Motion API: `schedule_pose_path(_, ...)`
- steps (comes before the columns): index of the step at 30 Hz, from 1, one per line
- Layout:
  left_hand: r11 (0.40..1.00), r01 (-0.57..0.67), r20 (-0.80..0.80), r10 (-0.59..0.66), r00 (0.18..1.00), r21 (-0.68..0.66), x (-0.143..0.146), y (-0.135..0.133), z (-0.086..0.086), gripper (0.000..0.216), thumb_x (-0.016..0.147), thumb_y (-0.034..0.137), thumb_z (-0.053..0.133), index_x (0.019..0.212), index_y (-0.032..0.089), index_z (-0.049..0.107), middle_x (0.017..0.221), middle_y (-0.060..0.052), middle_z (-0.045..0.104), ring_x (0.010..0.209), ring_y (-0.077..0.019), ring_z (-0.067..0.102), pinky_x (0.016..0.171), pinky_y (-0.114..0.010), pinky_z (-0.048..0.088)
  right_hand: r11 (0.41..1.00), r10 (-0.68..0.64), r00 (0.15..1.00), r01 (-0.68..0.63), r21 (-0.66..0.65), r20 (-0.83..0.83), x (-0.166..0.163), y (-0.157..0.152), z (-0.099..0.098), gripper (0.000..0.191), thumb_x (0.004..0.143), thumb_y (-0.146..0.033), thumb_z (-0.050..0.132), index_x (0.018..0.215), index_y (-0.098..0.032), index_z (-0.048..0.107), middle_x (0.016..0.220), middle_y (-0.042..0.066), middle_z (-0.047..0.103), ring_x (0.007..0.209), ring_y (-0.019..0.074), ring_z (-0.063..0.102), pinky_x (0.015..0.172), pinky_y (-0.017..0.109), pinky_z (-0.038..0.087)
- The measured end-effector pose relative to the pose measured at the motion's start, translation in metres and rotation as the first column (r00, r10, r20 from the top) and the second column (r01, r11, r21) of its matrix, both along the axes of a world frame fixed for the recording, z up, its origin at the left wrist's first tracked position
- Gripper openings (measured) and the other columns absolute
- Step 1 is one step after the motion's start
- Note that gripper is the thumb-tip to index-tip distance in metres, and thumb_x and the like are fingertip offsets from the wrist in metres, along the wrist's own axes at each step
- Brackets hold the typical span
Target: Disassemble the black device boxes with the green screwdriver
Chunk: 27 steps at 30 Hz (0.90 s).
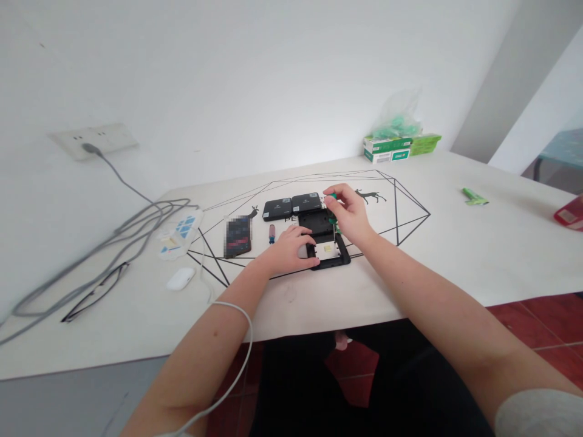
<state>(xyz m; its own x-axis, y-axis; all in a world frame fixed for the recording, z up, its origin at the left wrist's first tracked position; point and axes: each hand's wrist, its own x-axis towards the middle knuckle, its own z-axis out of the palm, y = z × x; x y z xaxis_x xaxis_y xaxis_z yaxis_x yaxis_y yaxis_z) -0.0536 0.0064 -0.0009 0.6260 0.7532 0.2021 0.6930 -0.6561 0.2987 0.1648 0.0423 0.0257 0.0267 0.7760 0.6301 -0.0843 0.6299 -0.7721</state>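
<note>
My right hand (348,212) grips a green-handled screwdriver (333,220) held upright, its metal shaft pointing down at the right side of an opened black device case (342,258). Inside that case lies a white plate (326,250) with a yellowish patch. My left hand (294,250) rests on the left edge of the case, fingers spread over it. Behind the open case is a black cover (314,224), seen partly behind my fingers. Two closed black boxes (277,209) stand side by side further back. Left of my hand lies a small screwdriver (272,234) with a blue and reddish handle.
A phone (237,237) lies to the left, with a white earbud case (181,278), folded glasses (96,292), a plastic organizer box (180,235) and grey cable (132,227) beyond. Green-white boxes (387,149) stand by the wall. A green wrapper (475,196) lies right. A white cord (248,328) crosses my left forearm.
</note>
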Motion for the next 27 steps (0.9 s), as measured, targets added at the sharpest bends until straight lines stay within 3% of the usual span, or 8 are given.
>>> schedule_pose_path(7, 1.0, 0.004, -0.002, -0.004, 1.0, 0.011, -0.0006, 0.0011, -0.0013, 0.045, 0.085, 0.058, 0.077, 0.113, 0.023, 0.074, 0.14, -0.014, 0.06, 0.135, -0.0348, 0.051, 0.118, -0.057, 0.041, 0.972, 0.201, 0.967, -0.217, -0.094, -0.156, -0.0026, 0.0001, 0.0023, 0.036, 0.088, -0.061, 0.069, 0.093, -0.025, 0.069, 0.094, 0.002, 0.072, 0.077, 0.0156, 0.068, 0.07, 0.032, 0.057)
schedule_pose_path(11, 1.0, 0.002, 0.007, -0.002, 1.0, 0.004, -0.0007, 0.0, 0.0, 0.044, 0.085, 0.058, 0.077, 0.111, 0.024, 0.075, 0.14, -0.014, 0.061, 0.135, -0.0355, 0.051, 0.118, -0.057, 0.04, 0.925, 0.313, 0.917, -0.353, -0.139, -0.246, -0.003, 0.0011, 0.0043, 0.037, 0.085, -0.061, 0.074, 0.092, -0.025, 0.065, 0.1, 0.002, 0.073, 0.086, 0.0167, 0.072, 0.082, 0.035, 0.061)
schedule_pose_path(16, 1.0, 0.001, 0.002, -0.001, 1.0, -0.007, 0.0001, -0.0007, 0.0018, 0.045, 0.085, 0.057, 0.076, 0.113, 0.022, 0.074, 0.141, -0.015, 0.06, 0.136, -0.0357, 0.05, 0.118, -0.057, 0.04, 0.937, 0.235, 0.935, -0.29, -0.194, -0.264, -0.002, 0.0046, 0.0024, 0.035, 0.081, -0.055, 0.078, 0.091, -0.026, 0.061, 0.079, -0.004, 0.063, 0.074, 0.0138, 0.065, 0.076, 0.031, 0.059)
schedule_pose_path(21, 1.0, 0.002, 0.008, -0.002, 1.0, -0.002, 0.0003, -0.0008, 0.0019, 0.044, 0.085, 0.058, 0.077, 0.112, 0.024, 0.074, 0.141, -0.014, 0.06, 0.136, -0.0356, 0.051, 0.118, -0.057, 0.041, 0.964, 0.185, 0.958, -0.22, -0.149, -0.221, -0.0027, 0.0058, 0.0027, 0.044, 0.07, -0.055, 0.088, 0.091, -0.026, 0.062, 0.084, -0.004, 0.061, 0.071, 0.0118, 0.059, 0.071, 0.029, 0.055)
schedule_pose_path(27, 1.0, 0.006, 0.016, -0.006, 1.0, 0.002, 0.0, -0.0008, 0.0012, 0.044, 0.085, 0.057, 0.077, 0.112, 0.023, 0.075, 0.14, -0.015, 0.061, 0.135, -0.0359, 0.051, 0.118, -0.058, 0.041, 0.935, 0.251, 0.936, -0.301, -0.188, -0.246, 0.0004, 0.0037, 0.0061, 0.042, 0.079, -0.06, 0.079, 0.098, -0.027, 0.064, 0.092, 0.0, 0.069, 0.081, 0.0153, 0.064, 0.076, 0.032, 0.055)
